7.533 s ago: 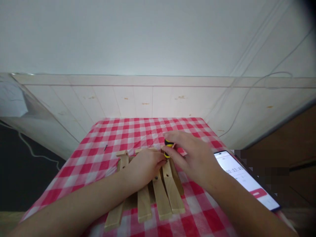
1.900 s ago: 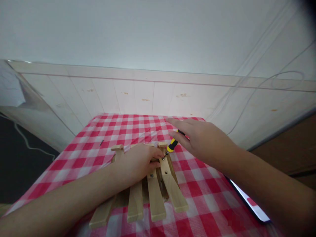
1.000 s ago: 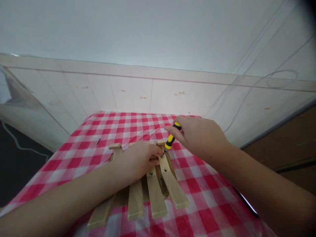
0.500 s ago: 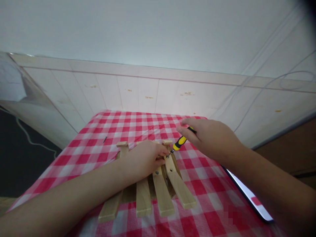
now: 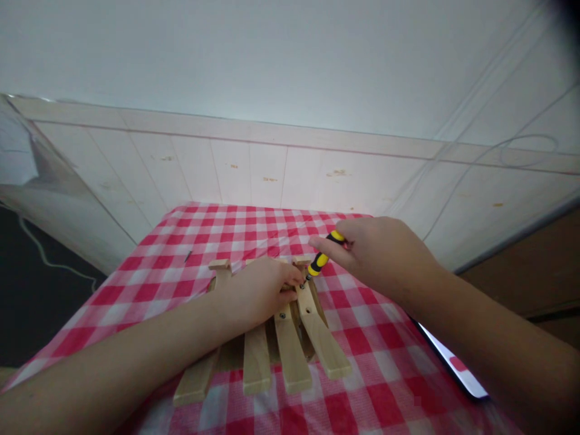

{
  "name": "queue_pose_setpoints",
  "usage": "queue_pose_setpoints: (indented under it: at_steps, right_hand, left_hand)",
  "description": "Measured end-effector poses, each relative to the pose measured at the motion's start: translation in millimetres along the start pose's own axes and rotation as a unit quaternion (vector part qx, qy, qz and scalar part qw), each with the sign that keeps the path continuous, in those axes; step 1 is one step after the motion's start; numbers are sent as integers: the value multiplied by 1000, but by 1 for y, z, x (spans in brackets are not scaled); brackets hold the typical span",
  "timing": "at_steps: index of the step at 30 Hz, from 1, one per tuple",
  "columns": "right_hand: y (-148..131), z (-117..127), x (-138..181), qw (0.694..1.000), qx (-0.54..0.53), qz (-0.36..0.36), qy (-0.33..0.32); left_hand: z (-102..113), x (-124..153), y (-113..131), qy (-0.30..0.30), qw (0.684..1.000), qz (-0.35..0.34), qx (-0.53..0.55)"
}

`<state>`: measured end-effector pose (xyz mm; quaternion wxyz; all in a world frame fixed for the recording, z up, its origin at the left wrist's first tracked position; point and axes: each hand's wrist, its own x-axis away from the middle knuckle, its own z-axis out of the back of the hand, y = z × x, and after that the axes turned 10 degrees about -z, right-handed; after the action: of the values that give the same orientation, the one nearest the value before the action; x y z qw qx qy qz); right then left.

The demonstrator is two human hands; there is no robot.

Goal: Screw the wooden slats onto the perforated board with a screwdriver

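Observation:
My right hand (image 5: pixel 378 254) is closed around the upper end of a yellow and black screwdriver (image 5: pixel 319 261), which leans to the right. The screwdriver's tip meets a screw (image 5: pixel 302 286) near the top of the rightmost wooden slat (image 5: pixel 327 350). Draped over the wooden piece, my left hand (image 5: pixel 256 293) has its fingers and thumb closed at that slat's left edge, beside the tip. Another screw (image 5: pixel 283 316) sits in the neighbouring slat (image 5: pixel 293 362). Below it on the rightmost slat is a hole (image 5: pixel 308 311). My left hand hides the middle of the wooden piece.
A red and white checked cloth (image 5: pixel 362 338) covers the table. One small dark thin item (image 5: pixel 188 256), perhaps a screw, lies at the back left. A tablet or phone with a lit screen (image 5: pixel 453 362) lies under my right forearm. The panelled wall (image 5: pixel 267 163) stands directly behind.
My right hand has shifted its hold on the screwdriver, so more of the handle's yellow end shows. My left hand keeps its place on the wood. The whole view has moved slightly.

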<state>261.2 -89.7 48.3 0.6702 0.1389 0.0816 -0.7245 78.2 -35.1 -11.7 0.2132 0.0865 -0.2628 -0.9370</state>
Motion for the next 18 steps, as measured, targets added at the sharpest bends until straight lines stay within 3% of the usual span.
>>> queue_pose_setpoints:
  at_steps: [3, 8, 10, 13, 15, 18]
  right_hand:
    - [0, 0, 0, 990, -112, 89, 3]
    - [10, 18, 3, 969, -146, 170, -104]
    - [7, 23, 2, 983, -66, 126, -113]
    - [-5, 19, -1, 994, 88, 2, -63]
    - [-10, 14, -1, 997, 65, 9, -30]
    - [-7, 9, 0, 995, -54, 80, -39]
  left_hand:
    - [-2, 0, -2, 12, 1000, 6, 10]
    - [-1, 1, -2, 15, 1000, -13, -8]
    - [1, 1, 1, 6, 1000, -8, -25]
    - [2, 0, 2, 1, 999, 0, -37]
    - [2, 0, 2, 6, 1000, -1, -26]
    - [2, -1, 2, 1, 1000, -5, -9]
